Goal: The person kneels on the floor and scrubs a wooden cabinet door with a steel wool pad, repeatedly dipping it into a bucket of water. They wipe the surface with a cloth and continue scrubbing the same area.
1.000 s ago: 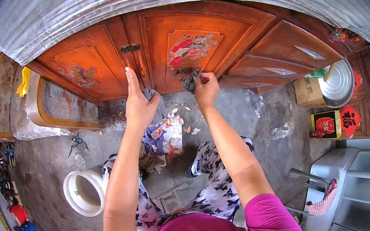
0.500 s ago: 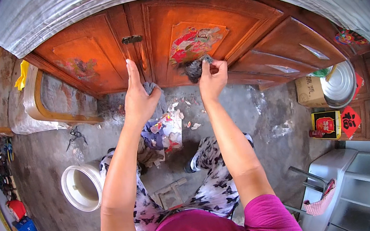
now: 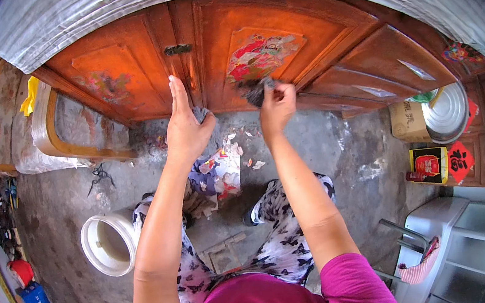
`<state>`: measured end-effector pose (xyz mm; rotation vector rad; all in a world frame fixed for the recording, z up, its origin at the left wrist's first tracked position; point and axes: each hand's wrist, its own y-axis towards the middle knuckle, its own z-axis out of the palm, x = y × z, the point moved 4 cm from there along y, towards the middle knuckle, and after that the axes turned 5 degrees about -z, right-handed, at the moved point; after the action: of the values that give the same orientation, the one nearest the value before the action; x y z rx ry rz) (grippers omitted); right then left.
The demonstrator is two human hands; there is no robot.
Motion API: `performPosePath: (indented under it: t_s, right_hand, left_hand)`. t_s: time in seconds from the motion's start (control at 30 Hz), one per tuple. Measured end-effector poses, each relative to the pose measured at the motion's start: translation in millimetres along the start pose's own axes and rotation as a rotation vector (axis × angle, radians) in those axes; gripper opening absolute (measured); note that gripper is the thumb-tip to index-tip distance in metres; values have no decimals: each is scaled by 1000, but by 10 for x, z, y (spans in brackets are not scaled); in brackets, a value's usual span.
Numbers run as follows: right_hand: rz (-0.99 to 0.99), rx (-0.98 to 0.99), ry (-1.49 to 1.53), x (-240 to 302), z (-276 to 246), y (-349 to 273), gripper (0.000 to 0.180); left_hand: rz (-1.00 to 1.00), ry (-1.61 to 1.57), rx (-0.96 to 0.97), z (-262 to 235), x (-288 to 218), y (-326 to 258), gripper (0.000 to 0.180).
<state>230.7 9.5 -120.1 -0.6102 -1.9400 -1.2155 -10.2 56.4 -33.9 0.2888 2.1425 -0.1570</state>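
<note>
In front of me is an orange-brown wooden cabinet (image 3: 152, 105), its two doors meeting below a dark metal latch (image 3: 177, 49). A torn, colourful picture (image 3: 260, 55) is stuck on the right door's panel. My right hand (image 3: 279, 109) pinches a dark grey, wiry scouring pad (image 3: 254, 94) at the lower edge of that picture. My left hand (image 3: 185, 131) stands with straight fingers at the left door near the doors' seam; it seems to lean on the wood. Between its thumb and palm is a grey cloth (image 3: 200, 115), partly hidden.
Paper scraps (image 3: 226, 165) and crumpled rags (image 3: 199, 204) lie on the concrete floor between my feet. A white bucket (image 3: 109, 245) stands at my left. Wood-trimmed furniture (image 3: 74, 122) is at the far left. On the right are drawers (image 3: 380, 70), a carton (image 3: 407, 121) and a metal lid (image 3: 447, 113).
My right hand has turned slightly and shifted a little left along the door, with the scouring pad now flatter under its fingers. The left hand stays about where it was, against the door.
</note>
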Motion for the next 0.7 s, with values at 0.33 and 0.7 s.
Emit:
performPosePath:
  t_s: [0.33,0.7]
  right_hand:
    - [195,35,147,400,109,19,20]
    - [498,117,293,323,601,-437,24]
  left_hand:
    - [96,33,-50,-80,-30,15,109]
    - [115,79,-68,-233,122,99,108]
